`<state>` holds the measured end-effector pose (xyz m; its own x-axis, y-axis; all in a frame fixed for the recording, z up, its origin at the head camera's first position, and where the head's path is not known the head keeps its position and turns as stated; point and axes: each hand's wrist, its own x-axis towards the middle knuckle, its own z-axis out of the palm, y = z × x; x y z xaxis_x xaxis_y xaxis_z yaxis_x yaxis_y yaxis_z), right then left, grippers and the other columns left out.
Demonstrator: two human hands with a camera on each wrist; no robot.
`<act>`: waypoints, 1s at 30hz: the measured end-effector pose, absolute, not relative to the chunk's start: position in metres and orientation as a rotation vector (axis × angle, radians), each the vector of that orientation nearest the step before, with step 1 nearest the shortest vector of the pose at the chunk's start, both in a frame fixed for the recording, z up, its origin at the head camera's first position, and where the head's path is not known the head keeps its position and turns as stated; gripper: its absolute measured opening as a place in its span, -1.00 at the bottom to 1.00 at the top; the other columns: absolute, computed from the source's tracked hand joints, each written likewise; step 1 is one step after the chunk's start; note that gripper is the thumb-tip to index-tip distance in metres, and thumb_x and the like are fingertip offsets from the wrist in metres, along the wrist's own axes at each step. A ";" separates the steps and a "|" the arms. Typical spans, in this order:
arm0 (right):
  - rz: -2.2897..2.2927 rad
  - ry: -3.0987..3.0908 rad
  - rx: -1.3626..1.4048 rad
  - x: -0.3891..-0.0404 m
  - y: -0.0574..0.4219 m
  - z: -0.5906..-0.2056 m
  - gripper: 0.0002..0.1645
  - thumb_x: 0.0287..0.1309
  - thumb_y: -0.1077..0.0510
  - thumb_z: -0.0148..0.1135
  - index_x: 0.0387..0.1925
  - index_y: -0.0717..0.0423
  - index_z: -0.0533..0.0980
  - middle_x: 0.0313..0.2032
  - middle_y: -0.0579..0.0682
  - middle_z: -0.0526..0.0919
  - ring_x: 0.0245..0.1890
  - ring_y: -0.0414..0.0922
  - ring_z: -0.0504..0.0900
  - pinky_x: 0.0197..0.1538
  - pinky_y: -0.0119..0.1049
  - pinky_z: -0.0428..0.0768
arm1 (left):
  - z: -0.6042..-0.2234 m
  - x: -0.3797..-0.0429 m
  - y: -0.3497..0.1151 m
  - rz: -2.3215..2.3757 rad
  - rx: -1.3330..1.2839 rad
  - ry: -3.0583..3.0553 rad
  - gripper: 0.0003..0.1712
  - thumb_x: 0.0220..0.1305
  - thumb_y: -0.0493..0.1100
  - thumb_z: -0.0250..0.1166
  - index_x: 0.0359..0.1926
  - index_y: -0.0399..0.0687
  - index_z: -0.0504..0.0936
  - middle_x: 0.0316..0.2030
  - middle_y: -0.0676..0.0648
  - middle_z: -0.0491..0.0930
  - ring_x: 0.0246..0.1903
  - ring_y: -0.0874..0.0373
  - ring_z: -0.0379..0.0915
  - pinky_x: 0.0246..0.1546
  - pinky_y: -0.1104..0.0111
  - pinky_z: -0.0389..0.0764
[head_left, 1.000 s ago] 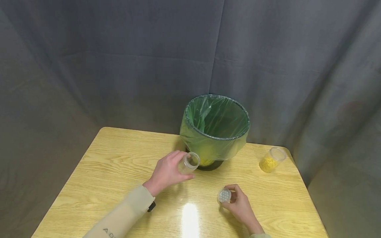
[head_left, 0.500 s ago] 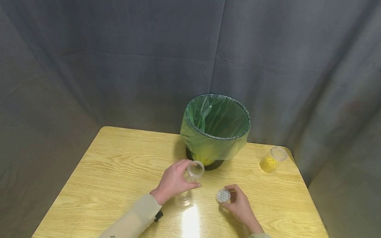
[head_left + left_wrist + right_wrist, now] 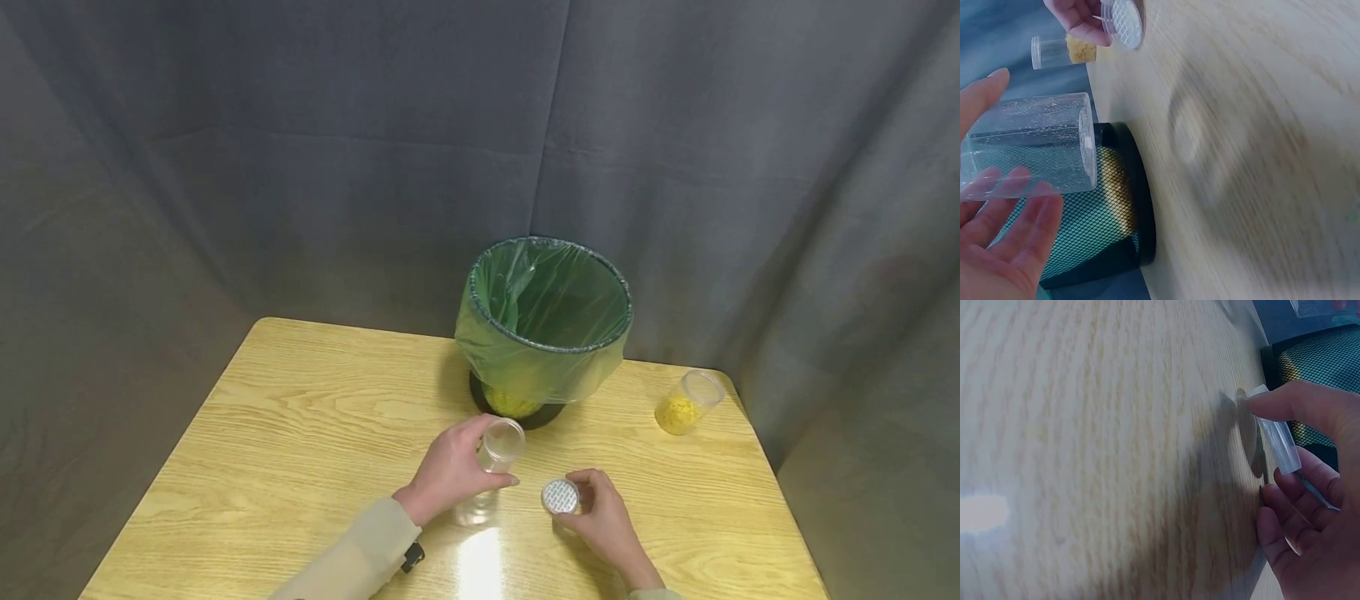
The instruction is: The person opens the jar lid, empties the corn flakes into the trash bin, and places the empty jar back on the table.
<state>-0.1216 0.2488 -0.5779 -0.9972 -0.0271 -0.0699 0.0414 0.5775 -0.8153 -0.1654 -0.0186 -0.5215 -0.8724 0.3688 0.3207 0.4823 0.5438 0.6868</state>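
My left hand (image 3: 453,473) grips a clear plastic jar (image 3: 495,457), thumb on one side and fingers on the other. The jar has no lid on and looks empty but for specks on its wall (image 3: 1041,137). It is held apart from the table, whose surface reflects it. My right hand (image 3: 606,518) pinches a round clear lid (image 3: 560,497) by its rim between thumb and fingers. The lid's white patterned inner face is turned up, and it hovers low over the wood in the right wrist view.
Behind the hands stands a black mesh wastebasket (image 3: 1085,237) with a green bag (image 3: 540,367) folded over its rim, yellow showing near its base. Another clear jar, part filled with yellow bits (image 3: 678,412), stands by the right edge of the wooden table (image 3: 322,400). Grey curtains (image 3: 360,183) enclose it.
My left hand has brought the jar away from the wastebasket, toward me and slightly right. My right hand stays nearly in place, with the lid shifting slightly left.
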 end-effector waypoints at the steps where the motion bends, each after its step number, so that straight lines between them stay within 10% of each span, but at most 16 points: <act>1: -1.401 2.732 0.009 -0.122 0.249 -0.578 -0.34 -0.16 0.30 0.63 0.04 0.20 0.52 -0.06 0.04 0.54 -0.07 -0.03 0.53 -0.01 -0.11 0.54 | -0.522 -0.165 -0.018 -1.244 -0.727 -2.641 -0.16 -0.17 0.11 0.70 0.17 0.08 0.58 -0.07 0.14 0.64 -0.16 0.24 0.55 -0.16 0.29 0.60; 9: -1.359 2.776 -0.027 -0.121 0.248 -0.579 -0.33 -0.18 0.28 0.66 0.02 0.21 0.52 -0.03 0.04 0.57 -0.01 0.03 0.55 0.13 0.09 0.48 | -0.528 -0.161 -0.013 -1.302 -0.712 -2.666 -0.17 -0.18 0.08 0.71 0.17 0.09 0.58 -0.08 0.16 0.65 -0.14 0.24 0.56 -0.12 0.27 0.59; 30: -1.356 2.798 -0.046 -0.128 0.247 -0.580 -0.32 -0.20 0.31 0.65 0.03 0.23 0.53 -0.09 0.03 0.59 -0.11 -0.05 0.53 -0.02 -0.10 0.52 | -0.541 -0.167 0.008 -1.523 -0.713 -2.591 -0.14 -0.16 -0.11 0.72 0.16 0.01 0.43 -0.01 0.00 0.65 -0.05 0.13 0.60 -0.02 0.22 0.60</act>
<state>-0.1281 0.2470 -0.5796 -0.9991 -0.0404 -0.0156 -0.0128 0.6193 -0.7850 -0.1672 0.0082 -0.5409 -0.8922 0.3612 0.2714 0.4128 0.4079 0.8144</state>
